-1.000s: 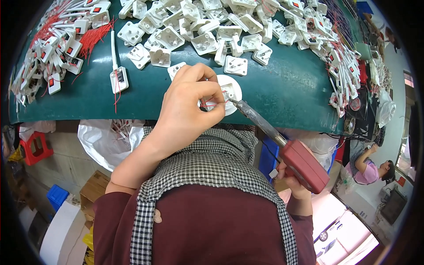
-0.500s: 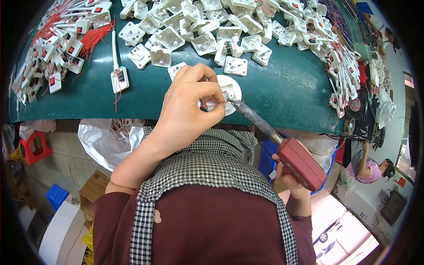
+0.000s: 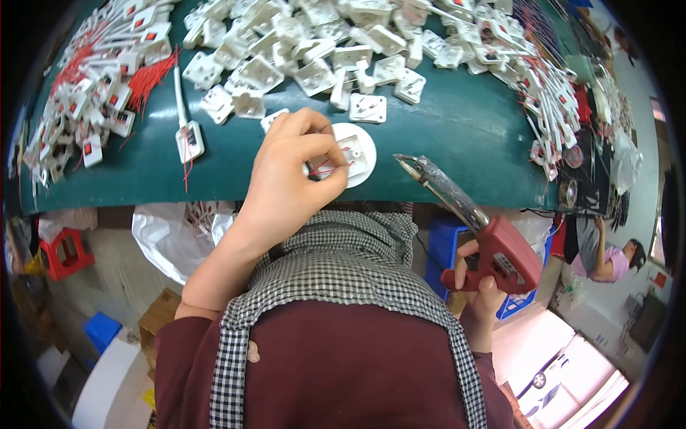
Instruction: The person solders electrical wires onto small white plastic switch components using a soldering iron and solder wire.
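Thumb and forefinger of my left hand are pinched on a thin red wire. The wire runs at a white plug housing, whose open inside faces up and is partly hidden by my fingers. Under the housing lies a round white disc near the table's front edge. My right hand grips the handle of a red soldering gun. Its metal tip points up and left, apart from the housing and to the right of the disc.
White plug housings are heaped across the back of the green table. Switch pieces with red wires are piled left, and more right. One white switch with a cable lies alone. Another person is at far right.
The soldering gun has drawn back right from the housing and turned, so its tip is clear of it. My left hand keeps its pinch at the housing. The whole view has shifted slightly.
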Demonstrator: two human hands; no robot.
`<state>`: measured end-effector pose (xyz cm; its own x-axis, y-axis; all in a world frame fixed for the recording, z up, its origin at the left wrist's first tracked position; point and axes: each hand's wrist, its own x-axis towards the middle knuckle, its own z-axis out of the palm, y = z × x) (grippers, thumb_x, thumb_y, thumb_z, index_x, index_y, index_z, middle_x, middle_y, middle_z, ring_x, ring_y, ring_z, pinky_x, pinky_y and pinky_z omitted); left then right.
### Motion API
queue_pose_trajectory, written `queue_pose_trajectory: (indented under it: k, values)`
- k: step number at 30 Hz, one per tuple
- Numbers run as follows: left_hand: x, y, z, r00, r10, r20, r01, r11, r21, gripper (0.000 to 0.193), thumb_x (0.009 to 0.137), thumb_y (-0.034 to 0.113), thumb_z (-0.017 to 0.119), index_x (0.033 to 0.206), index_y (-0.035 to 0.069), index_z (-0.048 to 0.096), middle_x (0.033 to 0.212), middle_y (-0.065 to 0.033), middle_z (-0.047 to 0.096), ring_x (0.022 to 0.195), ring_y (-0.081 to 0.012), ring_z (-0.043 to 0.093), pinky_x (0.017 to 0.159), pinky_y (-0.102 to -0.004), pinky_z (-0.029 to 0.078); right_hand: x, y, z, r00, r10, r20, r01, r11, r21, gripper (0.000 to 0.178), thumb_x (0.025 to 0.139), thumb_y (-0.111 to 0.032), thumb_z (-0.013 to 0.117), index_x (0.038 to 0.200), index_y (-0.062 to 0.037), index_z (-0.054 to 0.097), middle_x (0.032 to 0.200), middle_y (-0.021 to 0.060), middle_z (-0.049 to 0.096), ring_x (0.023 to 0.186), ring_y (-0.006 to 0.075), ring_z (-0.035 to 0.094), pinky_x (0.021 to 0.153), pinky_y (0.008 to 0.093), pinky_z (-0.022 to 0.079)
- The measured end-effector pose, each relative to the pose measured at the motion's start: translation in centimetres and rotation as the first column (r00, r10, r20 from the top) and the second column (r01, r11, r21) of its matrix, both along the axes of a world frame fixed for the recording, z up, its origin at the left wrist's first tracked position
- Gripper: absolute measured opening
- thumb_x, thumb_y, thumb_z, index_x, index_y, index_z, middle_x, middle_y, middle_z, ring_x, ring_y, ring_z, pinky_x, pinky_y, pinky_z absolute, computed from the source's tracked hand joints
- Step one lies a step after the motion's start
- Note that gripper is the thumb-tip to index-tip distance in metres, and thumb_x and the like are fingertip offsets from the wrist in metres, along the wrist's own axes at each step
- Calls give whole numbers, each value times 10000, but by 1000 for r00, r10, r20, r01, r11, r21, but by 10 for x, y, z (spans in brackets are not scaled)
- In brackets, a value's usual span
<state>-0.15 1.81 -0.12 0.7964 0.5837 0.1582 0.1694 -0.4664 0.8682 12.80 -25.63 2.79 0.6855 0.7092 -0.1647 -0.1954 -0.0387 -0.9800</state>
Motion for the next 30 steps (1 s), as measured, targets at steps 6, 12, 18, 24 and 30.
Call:
queue_pose_trajectory:
  k: [6,12,18,24,30]
  values:
    - [1,3,-3,1000,-3,-27,2,998,-59,101,640,-4,649,718,-2,586,886,-90,526,864,-234,517,770,-308,408,14,5,-16,953,-131,-274,195,955,223,717,789,-329,728,1311,19,383,1081,195,576,554,161,535,480,255,424]
    - [2,-5,11,992,-76,-99,77,997,5,167,673,-25,671,779,9,546,912,-91,494,860,-230,491,747,-311,402,53,-19,24,966,-177,-189,258,601,757,741,734,-104,720,1345,-19,308,1090,118,526,599,115,482,480,227,406]
    - [3,-20,-1,998,-17,-66,44,900,434,260,655,19,739,815,32,535,970,-117,508,921,-288,478,763,-384,408,179,-14,7,51,-402,914,649,709,276,929,750,-102,739,1475,-152,161,1109,146,541,877,254,607,713,337,513]
    - [-38,0,17,975,175,133,-216,877,430,300,587,-24,721,812,38,532,1018,-153,524,917,-307,529,821,-361,421,246,29,-24,114,-32,993,778,624,-70,915,679,-135,721,1459,-201,246,1327,144,487,1154,344,514,924,424,443]
    - [-148,27,5,833,489,258,-553,725,410,382,624,-59,666,956,22,495,1052,-139,515,932,-255,511,867,-332,406,257,8,-12,-2,-28,1000,748,664,20,939,664,-15,746,1457,-74,246,1429,178,386,1310,304,391,1085,350,294]
